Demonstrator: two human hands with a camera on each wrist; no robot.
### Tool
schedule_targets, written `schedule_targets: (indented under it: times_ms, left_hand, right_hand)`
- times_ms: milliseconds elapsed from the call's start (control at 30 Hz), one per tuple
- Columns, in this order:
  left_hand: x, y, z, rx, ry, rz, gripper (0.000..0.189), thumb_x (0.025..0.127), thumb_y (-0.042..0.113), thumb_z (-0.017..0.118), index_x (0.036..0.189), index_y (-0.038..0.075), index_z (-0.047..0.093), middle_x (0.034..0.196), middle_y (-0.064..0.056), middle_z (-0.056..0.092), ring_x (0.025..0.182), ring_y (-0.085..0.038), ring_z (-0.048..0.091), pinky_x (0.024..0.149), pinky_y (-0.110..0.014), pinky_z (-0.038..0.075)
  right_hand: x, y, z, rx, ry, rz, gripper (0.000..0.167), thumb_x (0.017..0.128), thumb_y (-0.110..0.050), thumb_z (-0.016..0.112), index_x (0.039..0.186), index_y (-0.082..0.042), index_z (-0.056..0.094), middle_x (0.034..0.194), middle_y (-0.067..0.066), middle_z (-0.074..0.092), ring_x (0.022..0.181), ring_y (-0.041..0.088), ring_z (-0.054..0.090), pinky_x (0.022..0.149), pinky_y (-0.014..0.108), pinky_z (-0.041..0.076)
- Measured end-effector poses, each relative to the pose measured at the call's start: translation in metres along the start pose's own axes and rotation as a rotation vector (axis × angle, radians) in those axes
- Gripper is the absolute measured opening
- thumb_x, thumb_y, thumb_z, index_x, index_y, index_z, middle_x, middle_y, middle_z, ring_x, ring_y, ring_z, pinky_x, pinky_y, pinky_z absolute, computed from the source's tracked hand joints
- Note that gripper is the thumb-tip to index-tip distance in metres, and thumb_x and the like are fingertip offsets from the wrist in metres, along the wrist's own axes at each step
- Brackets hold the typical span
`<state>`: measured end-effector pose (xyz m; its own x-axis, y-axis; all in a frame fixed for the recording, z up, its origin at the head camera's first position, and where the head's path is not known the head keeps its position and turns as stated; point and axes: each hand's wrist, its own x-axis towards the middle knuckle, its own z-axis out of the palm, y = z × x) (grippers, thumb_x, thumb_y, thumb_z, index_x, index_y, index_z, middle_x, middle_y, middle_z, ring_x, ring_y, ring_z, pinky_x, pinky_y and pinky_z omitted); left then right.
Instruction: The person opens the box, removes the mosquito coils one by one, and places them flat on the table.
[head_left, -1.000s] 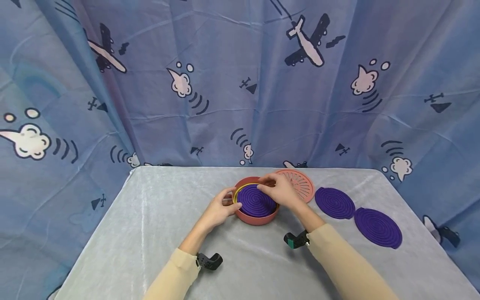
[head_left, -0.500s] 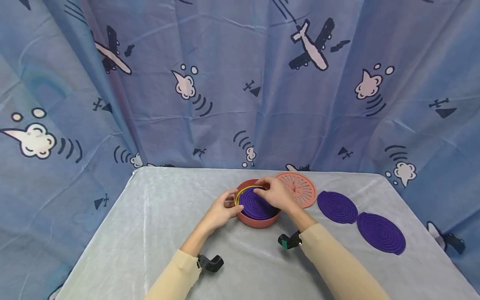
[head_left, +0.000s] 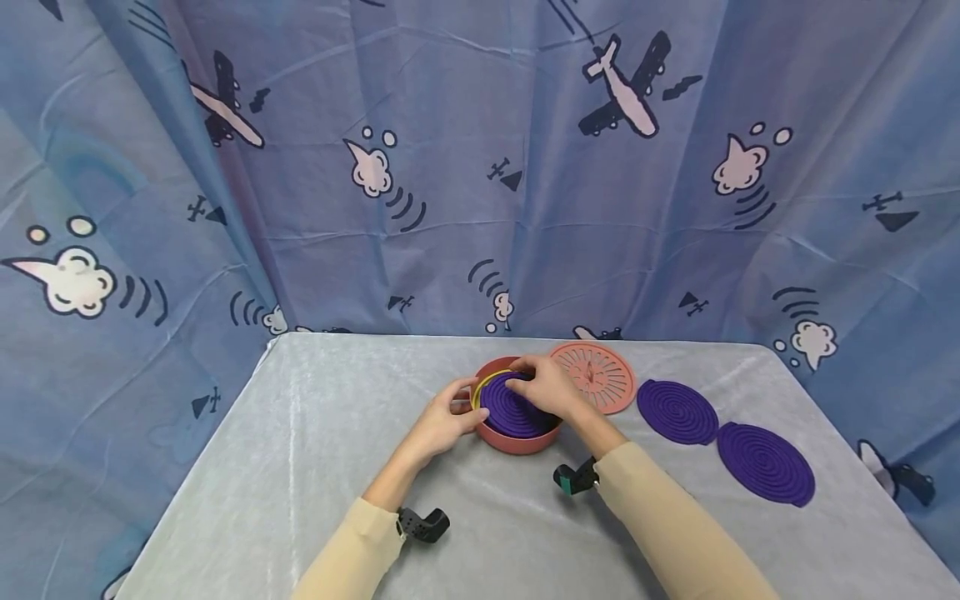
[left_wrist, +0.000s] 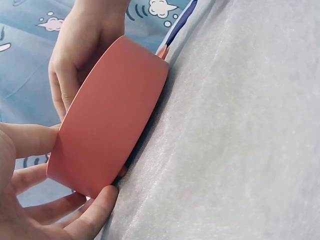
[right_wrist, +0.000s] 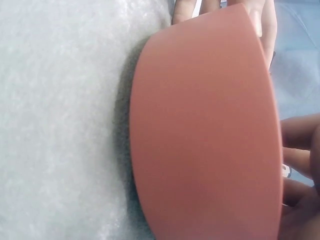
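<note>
Left hand [head_left: 438, 423] grips round terracotta holder [head_left: 517, 445] at nine o'clock; right hand [head_left: 553, 388] at one, hold unclear; uneven pressure could jam purple spiral coaster [head_left: 512, 408].

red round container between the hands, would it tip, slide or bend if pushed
The red container would probably slide sooner than tip, being low and wide. Its smooth-looking wall may feel a bit slippery. It seems fairly stiff: the wall shows no dent near the left hand.

Curtained-off spot, rm type unclear, blue plane-print curtain [head_left: 442, 267] round 3 sides, wht-covered tbl [head_left: 352, 400]
</note>
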<state>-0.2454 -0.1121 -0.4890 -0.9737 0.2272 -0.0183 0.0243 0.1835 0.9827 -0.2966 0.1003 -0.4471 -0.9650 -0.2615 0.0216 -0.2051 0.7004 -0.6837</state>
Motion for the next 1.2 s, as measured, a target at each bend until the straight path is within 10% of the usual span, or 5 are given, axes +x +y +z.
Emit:
schedule_targets:
  times_ms: [1200]
  left_hand:
    - [0.0005,0.0002,-0.0006,0.011,-0.012,-0.006,0.059,0.095,0.02,0.073,0.149,0.012,0.049,0.142,-0.022,0.051,0.123,-0.034,0.058,0.086,-0.036,0.06]
  right_hand:
    - [-0.0015,0.0051,-0.0037,0.065,-0.001,-0.033,0.025,0.093,-0.012,0.073,0.117,-0.003,0.072,0.111,0.01,0.071,0.105,0.027,0.065,0.096,0.048,0.053]
